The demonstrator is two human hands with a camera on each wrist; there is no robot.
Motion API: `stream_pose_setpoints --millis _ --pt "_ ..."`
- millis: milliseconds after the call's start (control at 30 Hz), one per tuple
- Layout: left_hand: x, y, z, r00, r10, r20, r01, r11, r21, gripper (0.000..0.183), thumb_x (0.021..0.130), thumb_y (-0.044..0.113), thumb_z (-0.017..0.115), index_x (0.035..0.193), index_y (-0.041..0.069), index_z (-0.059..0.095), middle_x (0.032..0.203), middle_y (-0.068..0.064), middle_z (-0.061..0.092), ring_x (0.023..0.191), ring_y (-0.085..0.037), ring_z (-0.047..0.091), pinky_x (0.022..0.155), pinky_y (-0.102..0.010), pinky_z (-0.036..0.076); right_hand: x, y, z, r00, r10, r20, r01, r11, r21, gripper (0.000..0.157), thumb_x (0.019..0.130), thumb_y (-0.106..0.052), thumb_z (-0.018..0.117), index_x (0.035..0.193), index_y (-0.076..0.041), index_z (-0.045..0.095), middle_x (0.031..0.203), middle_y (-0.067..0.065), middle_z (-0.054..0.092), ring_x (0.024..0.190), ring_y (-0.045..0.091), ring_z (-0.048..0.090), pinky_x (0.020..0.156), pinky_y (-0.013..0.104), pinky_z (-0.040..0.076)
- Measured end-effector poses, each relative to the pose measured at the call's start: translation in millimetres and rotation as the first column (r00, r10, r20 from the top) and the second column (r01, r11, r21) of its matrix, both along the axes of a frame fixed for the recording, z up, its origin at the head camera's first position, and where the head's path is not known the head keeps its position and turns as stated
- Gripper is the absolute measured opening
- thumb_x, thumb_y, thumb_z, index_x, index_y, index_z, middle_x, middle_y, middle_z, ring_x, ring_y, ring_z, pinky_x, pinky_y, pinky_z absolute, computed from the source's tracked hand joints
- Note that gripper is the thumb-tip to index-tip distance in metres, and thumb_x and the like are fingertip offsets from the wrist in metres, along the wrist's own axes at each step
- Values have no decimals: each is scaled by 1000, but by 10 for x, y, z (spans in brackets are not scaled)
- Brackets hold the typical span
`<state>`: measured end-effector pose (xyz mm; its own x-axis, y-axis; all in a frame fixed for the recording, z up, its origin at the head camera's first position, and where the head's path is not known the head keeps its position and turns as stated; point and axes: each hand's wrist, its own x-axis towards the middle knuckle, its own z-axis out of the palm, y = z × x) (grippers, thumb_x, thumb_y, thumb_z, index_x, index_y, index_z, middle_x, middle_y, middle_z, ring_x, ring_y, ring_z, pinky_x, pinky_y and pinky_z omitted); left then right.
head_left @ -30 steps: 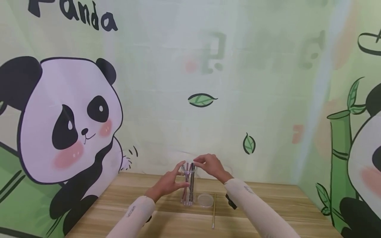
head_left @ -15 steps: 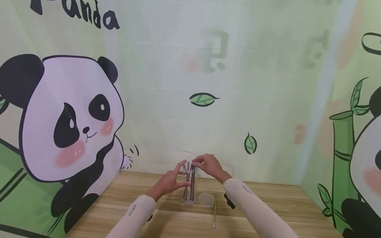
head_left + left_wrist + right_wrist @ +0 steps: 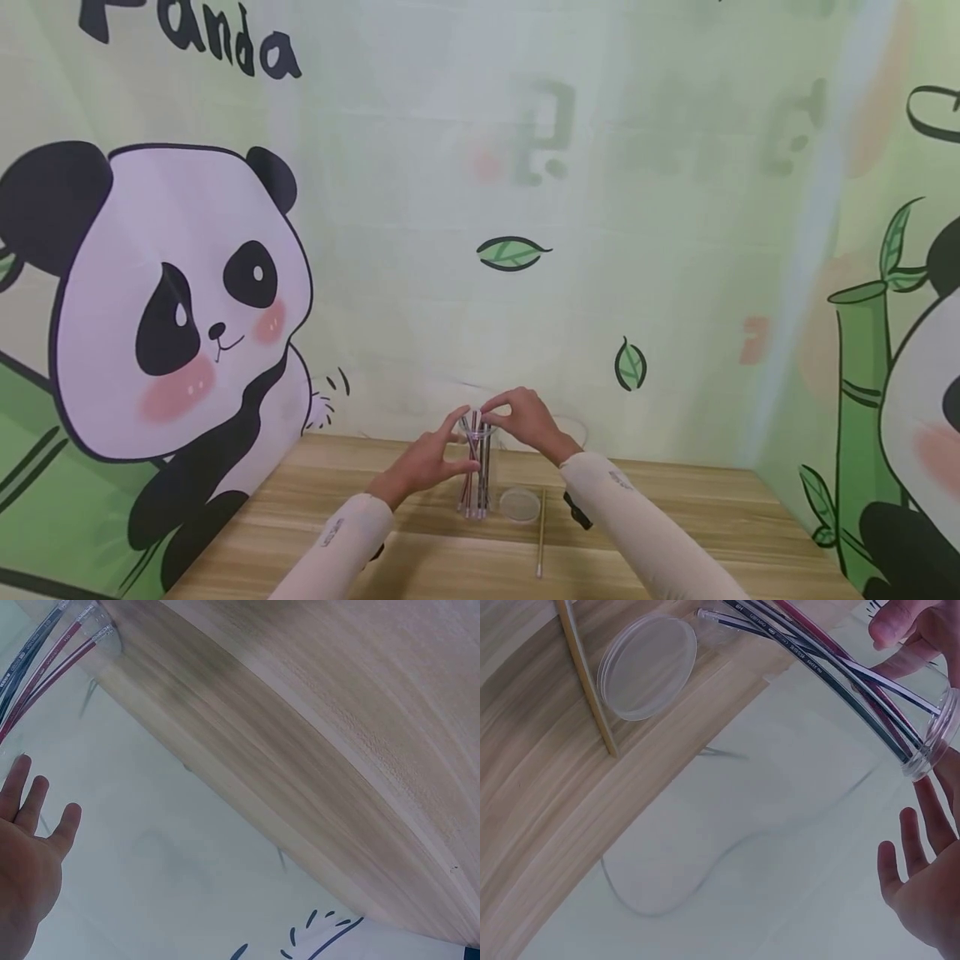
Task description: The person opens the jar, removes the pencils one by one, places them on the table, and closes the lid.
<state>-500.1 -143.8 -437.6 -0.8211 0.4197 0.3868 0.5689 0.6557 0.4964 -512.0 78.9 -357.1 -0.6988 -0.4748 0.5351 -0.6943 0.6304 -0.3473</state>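
A clear plastic jar [image 3: 462,504] stands on the table, with several dark and reddish pencils [image 3: 483,475] upright or leaning inside it. My left hand [image 3: 422,461] holds the jar from the left, thumb on its front and index finger up by the rim. Its other fingers [image 3: 31,801] are extended in the left wrist view. At the jar's mouth my right hand [image 3: 528,419] pinches the top of a dark pencil [image 3: 840,694] with thumb and index finger; the tips are partly hidden. The remaining right fingers [image 3: 913,836] are spread beside the rim in the right wrist view.
A round clear lid [image 3: 519,505] lies flat on the wooden table [image 3: 652,533], just right of the jar. Beside it lies a yellow pencil [image 3: 540,537]. Behind the table hangs a green panda-printed backdrop [image 3: 420,317]; a thin cord [image 3: 727,859] shows near it.
My right hand has shifted slightly left and inward over the jar's mouth. The left hand, jar, lid and yellow pencil keep their places.
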Motion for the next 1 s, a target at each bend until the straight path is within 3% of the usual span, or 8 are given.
stream_pose_setpoints --millis 167,400,700,1000 --pt "-9 13 16 1000 -6 -9 6 1000 7 96 92 50 76 164 29 17 137 -20 66 124 -46 63 103 -68 45 -20 11 3 998 41 -38 -40 999 8 11 93 -11 79 103 -7 83 101 5 80 78 14 64 75 34 54" --pt "0 17 44 1000 -13 -8 13 1000 16 95 92 49 76 164 29 17 137 -21 65 125 -47 62 103 -69 45 -13 14 12 998 57 -6 -57 998 11 13 94 -13 78 106 -9 82 102 4 80 99 23 76 88 44 60" --pt "-3 3 14 1000 -14 3 14 1000 10 96 92 50 77 164 30 16 138 -20 66 127 -49 60 104 -70 43 -9 -13 -40 999 45 10 -45 999 -13 11 95 -13 77 105 -9 81 100 2 80 93 20 77 88 43 60" --pt "-26 0 -8 1000 -13 -10 13 1000 11 97 91 52 76 164 32 16 137 -20 66 126 -48 61 103 -68 46 6 -27 -43 999 53 6 -53 998 -43 10 94 -9 77 103 -8 81 98 3 80 93 22 77 89 48 59"
